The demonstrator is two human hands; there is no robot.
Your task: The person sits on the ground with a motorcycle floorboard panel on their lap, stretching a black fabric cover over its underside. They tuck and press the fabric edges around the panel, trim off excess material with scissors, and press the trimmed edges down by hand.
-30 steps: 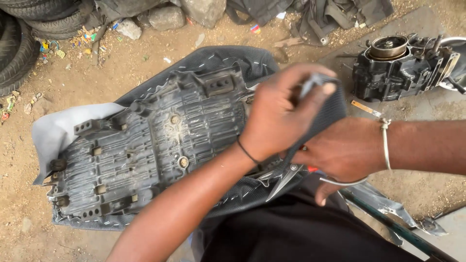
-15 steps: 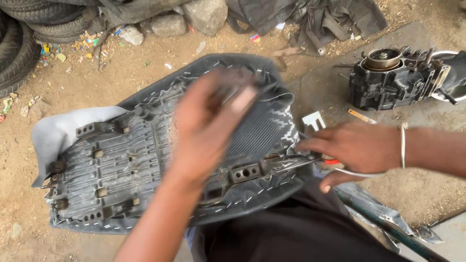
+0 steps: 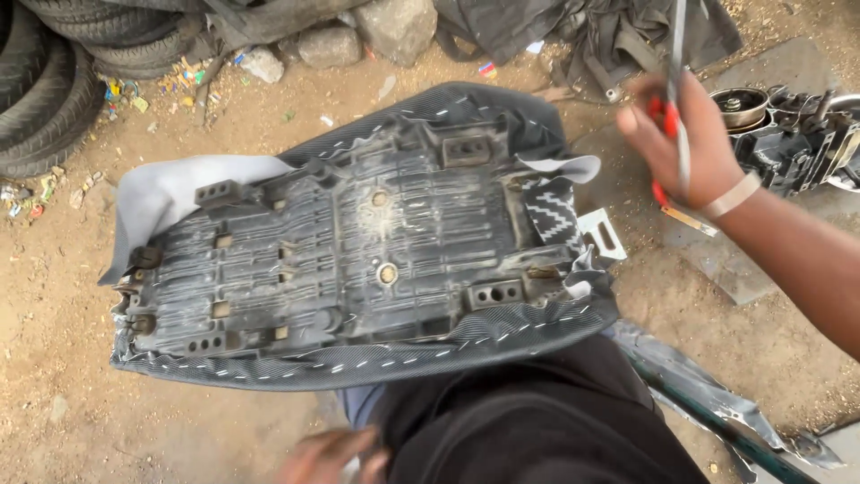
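Grey moulded plastic, ribbed and dusty, forms the underside of the seat base [image 3: 358, 260], which lies upside down across our lap on the sandy ground [image 3: 72, 412]. A dark textured cover [image 3: 421, 354] is folded over its edges and fastened along the near rim by a row of pale staples. At the far left corner a light grey flap [image 3: 170, 193] of the cover hangs loose, and at the right end a patterned black-and-white section [image 3: 548, 215] stands partly free.

Our right hand [image 3: 685, 143] is raised above and to the right of the seat, well clear of it. Its fingers are closed around a tool with red handles and a thin metal shaft [image 3: 678, 54]; motion blur prevents firm identification, though it appears to be pliers or a similar implement. A pale band sits on the wrist.

Our left hand [image 3: 336, 457] is low at the bottom edge, beside our dark trousers and below the seat's near rim. It is blurred, so we cannot tell its grip.

Tyres [image 3: 54, 81] lie at the upper left; an engine part [image 3: 788, 134] sits at the upper right.
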